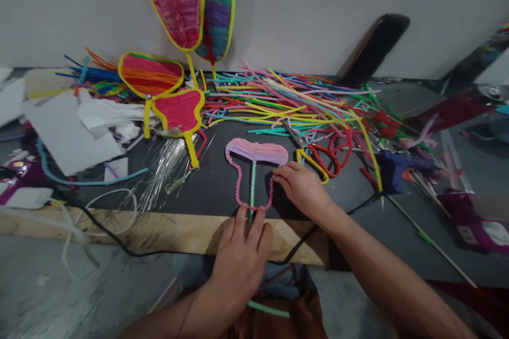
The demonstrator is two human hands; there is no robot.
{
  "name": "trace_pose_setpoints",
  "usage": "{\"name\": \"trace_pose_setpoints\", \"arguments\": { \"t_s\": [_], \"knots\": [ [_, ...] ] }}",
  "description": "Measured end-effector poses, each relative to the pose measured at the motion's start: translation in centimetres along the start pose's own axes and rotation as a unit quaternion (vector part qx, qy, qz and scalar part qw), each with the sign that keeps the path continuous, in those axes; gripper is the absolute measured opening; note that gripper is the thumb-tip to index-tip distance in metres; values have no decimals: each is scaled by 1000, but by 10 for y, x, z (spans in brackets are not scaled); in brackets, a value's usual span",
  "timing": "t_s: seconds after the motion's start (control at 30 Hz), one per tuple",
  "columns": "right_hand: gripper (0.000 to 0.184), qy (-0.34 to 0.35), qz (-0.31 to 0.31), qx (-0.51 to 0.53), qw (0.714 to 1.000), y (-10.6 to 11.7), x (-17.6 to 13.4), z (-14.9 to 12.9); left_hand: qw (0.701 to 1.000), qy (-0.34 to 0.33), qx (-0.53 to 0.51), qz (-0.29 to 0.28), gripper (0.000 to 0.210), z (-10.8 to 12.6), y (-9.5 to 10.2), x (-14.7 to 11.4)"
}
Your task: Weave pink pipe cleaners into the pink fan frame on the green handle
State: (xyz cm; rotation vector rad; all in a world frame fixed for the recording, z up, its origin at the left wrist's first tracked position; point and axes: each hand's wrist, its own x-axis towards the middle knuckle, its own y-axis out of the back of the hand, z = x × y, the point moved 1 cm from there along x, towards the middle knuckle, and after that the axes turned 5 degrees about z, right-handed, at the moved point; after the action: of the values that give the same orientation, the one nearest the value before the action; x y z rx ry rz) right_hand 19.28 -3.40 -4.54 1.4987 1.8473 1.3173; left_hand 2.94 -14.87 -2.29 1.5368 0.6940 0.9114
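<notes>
A wing-like shape [238, 185] of twisted pink pipe cleaner lies on the dark table, its top filled with a pink and lilac band [256, 151]. A mint-green twisted stem [253, 185] runs down its middle. My left hand [242, 254] lies at its lower edge, fingers stretched out and pressing the pink outline beside the stem. At the right side, my right hand [304, 188] pinches the pink outline between thumb and fingers; the fingertips partly hide that spot.
Behind lie many coloured pipe cleaners [278, 95] and red-handled scissors [334, 161]. Yellow-edged wing pieces [178, 108] sit left of centre near silvery strands [163, 164]. A phone [376, 47] leans against the wall. A black cable [159, 251] crosses the table's wooden edge. A blue glue-gun-like tool [392, 172] lies right.
</notes>
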Motion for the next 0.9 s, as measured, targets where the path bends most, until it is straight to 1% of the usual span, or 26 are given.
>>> {"name": "trace_pose_setpoints", "arguments": {
  "t_s": [0.07,0.23,0.37,0.57,0.73,0.9],
  "knots": [
    [13,5,4,2,1000,0,-1,0,1000,0,4,-3,24,0,0,0],
    [13,13,7,-3,1000,-2,-1,1,1000,3,10,28,23,2,-2,0],
    [14,13,19,-8,1000,-4,-1,1,999,5,2,39,23,2,-4,-2],
    [15,15,13,-7,1000,-3,1,1,999,11,-6,51,24,-3,-4,-5],
    [16,14,12,-3,1000,-4,0,2,999,4,-10,46,27,-7,-5,-8],
    [16,10,14,-7,1000,-4,0,2,997,-4,-21,72,27,-9,-9,-8]
  ]
}}
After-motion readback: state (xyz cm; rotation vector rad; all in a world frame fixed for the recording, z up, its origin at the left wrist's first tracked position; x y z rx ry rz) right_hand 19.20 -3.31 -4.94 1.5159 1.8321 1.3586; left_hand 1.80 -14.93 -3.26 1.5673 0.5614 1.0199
